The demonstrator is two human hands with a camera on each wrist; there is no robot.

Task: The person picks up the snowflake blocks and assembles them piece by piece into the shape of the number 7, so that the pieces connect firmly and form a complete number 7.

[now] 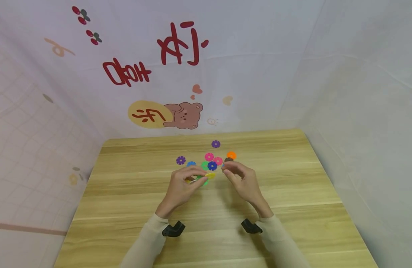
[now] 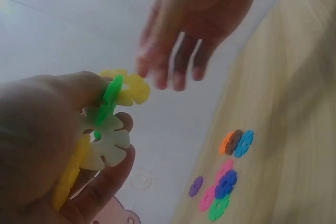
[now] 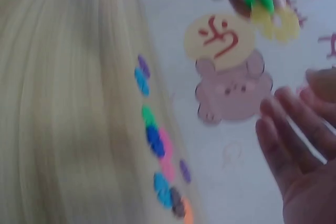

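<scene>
My left hand [image 1: 180, 186] holds a short chain of interlocked flower-shaped plastic discs, pinched between thumb and fingers. In the left wrist view the chain runs from a yellow disc [image 2: 72, 169] by the palm, through a white disc [image 2: 115, 145] and a green disc [image 2: 109, 100], to another yellow disc [image 2: 137, 90] at the far end. My right hand [image 1: 244, 182] hovers over the table to the right of the chain, apart from it. Its fingers are loosely bent with nothing between them, as the right wrist view shows.
Loose discs lie on the wooden table [image 1: 132, 201] beyond my hands: purple discs [image 1: 216, 144], pink discs [image 1: 209, 156], a dark blue disc [image 1: 212, 166], an orange disc [image 1: 231, 155], a brown disc [image 2: 233, 142], and light blue and green ones. A printed white curtain [image 1: 259, 74] stands behind.
</scene>
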